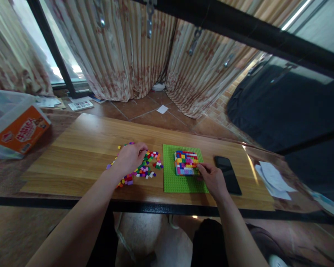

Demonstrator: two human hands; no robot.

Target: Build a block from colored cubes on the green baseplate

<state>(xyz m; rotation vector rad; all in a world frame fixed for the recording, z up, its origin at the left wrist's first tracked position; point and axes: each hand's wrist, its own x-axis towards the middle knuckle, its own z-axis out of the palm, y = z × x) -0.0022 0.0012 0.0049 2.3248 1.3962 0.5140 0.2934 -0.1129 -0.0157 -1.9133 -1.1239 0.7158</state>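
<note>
A pile of small loose toy bricks (147, 171) in many colours lies spread on the wooden table. My left hand (129, 159) is over this pile, its fingers curled and pinched together; what they hold, if anything, is too small to make out. To the right, a block build of multicoloured toy bricks (186, 163) stands on a green studded baseplate (169, 183). My right hand (213, 180) reaches in from the right, with thumb and fingers closed at the right edge of the build. Its fingertips partly cover that edge.
A black phone (227, 174) lies right of the baseplate on the wooden table (80, 155). White papers (275, 180) are at the far right. A clear plastic box with an orange label (22, 129) stands at the left. Curtains (122, 55) hang behind, under a dark bar (239, 27).
</note>
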